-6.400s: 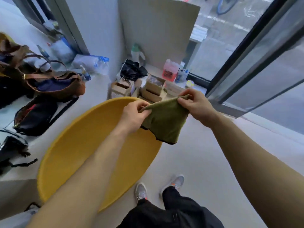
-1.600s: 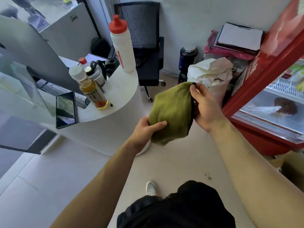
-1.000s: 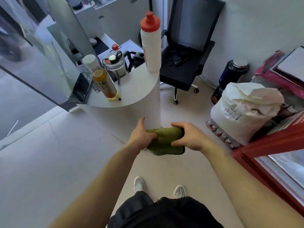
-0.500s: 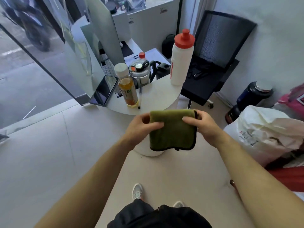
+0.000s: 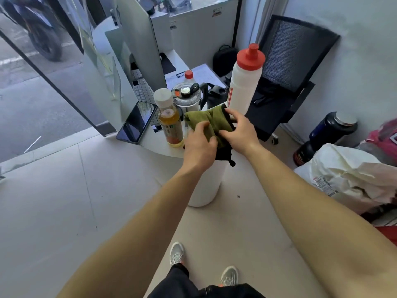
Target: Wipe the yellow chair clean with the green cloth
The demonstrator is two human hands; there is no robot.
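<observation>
Both hands on the folded olive green cloth point(image 5: 202, 119) with black trim, held over the near edge of the round white counter point(image 5: 155, 145). It sits between the amber tea bottle with a white cap point(image 5: 169, 123) and the tall white squeeze bottle with a red cap point(image 5: 245, 82).

- Left hand point(image 5: 198, 145): grip clamped on the cloth's near side, fingers curled over the fold. Reads as pinning the layers so the fold holds.
- Right hand point(image 5: 238, 132): grip clamped on the trimmed edge, thumb on top. Looks like it's squaring up or setting the pad.
- A black bit of trim hangs free below the hands.
- Can't tell if the cloth touches the counter or is just above it.
- My read: cloth is folded small to give a thick pad, or it's being parked here. No yellow chair in view, so no wiping is happening now.

Counts:
- green cloth: 1
- hands: 2, both on the cloth
- yellow chairs: 0 visible
- capped bottles on the counter: 3, the tea, the squeeze and a small red-capped bottle point(image 5: 188, 74) further back
- steel lidded jug point(image 5: 187, 97): 1
- black phone point(image 5: 137, 121): 1, face up, overhanging the counter edge
- black mesh office chair point(image 5: 294, 52): 1, behind the counter
- dark blue flask point(image 5: 330, 130) on the floor: 1
- white crumpled sack point(image 5: 348, 175): 1
</observation>
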